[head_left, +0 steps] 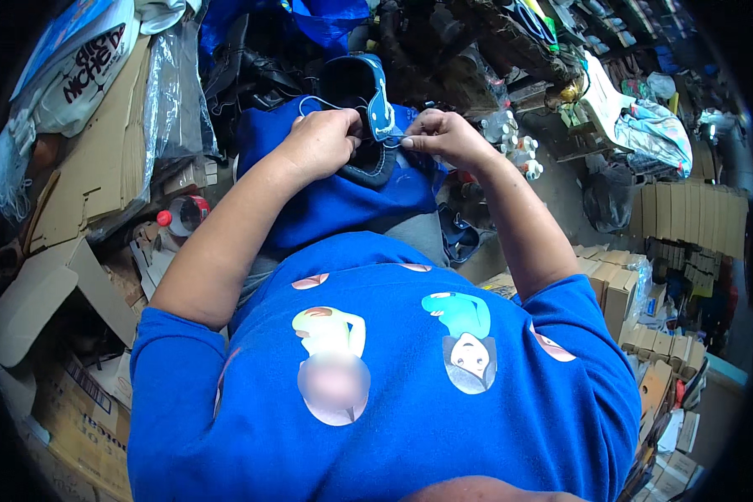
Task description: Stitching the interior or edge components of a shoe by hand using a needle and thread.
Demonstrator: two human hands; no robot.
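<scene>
A dark blue shoe (380, 107) with pale stitching along its edge lies over my lap, on blue cloth (297, 209). My left hand (325, 142) is closed on the shoe's left side, its fingertips partly hidden inside the opening. At the strap's end my right hand (445, 138) pinches a thin dark thread, thumb against forefinger, close to the stitched edge. A pale cord (309, 99) loops up beside my left hand. Whether a needle is in my right fingers is too small to tell.
Flattened cardboard (100, 159) and clear plastic (171, 100) stand at the left, near a red-capped bottle (184, 216). Several small white-capped bottles (519, 146) sit to the right. Stacked boxes (615, 284) line the right side, and another dark shoe (460, 238) lies below my right forearm.
</scene>
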